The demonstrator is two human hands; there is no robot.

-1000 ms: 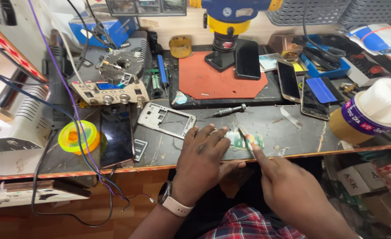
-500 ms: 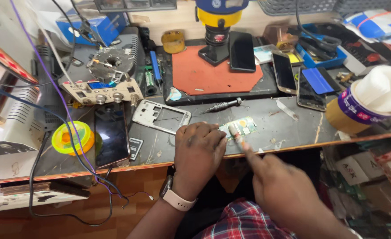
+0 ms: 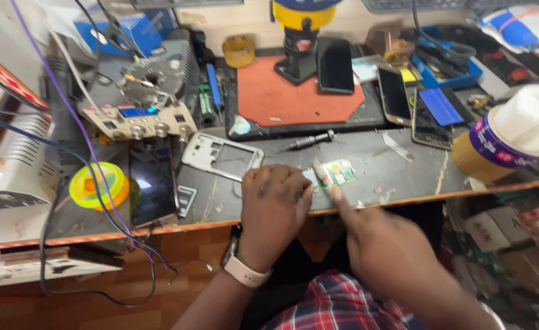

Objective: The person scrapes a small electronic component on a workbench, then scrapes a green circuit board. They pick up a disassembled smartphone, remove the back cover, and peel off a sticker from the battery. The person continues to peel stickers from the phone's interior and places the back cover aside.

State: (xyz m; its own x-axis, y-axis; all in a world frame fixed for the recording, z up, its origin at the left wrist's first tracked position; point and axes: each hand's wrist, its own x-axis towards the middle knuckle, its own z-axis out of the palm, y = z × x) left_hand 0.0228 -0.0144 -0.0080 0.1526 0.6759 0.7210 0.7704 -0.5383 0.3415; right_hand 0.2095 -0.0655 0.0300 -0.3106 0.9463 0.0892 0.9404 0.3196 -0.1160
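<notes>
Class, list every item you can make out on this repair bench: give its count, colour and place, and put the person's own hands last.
Circuit board: one, green, front edge of bench, between the hands.
Phone frame: one, silver, left of the board.
Screwdriver: one, dark, behind the board.
Work mat: one, orange-red, bench centre.
Phones: one dark at front left, one on the mat, two to its right.
Tape roll: one, yellow-green, far left.
Power unit: one, beige, back left.
Bottle: one, white cap, tan body, right.
Left hand: fingers curled, by the board, watch on the wrist.
Right hand: blurred, finger pointing at the board.
</notes>
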